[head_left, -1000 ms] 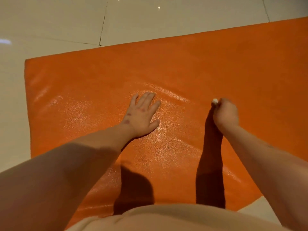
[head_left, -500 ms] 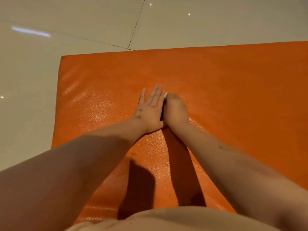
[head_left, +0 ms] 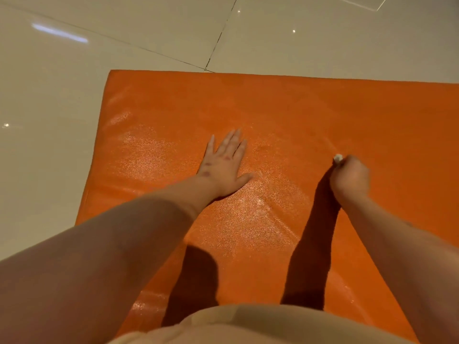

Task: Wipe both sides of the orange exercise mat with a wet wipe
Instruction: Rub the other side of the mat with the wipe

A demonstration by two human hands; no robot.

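Orange exercise mat (head_left: 285,115) lies flat on the tiled floor (head_left: 62,100), its left end in view, right side running out of frame. Left hand (head_left: 224,165) pressed flat on the mat, fingers straight and mostly together, thumb out to the side, palm down near the mat's middle. Right hand (head_left: 350,177) curled into a fist, knuckles down on the mat, gripping a wet wipe (head_left: 337,158); only a small white bit pokes out at the fist's far-left edge. Hands well apart. Mat surface between and around the hands looks shiny, wet. Beige clothing (head_left: 248,324) at bottom edge.
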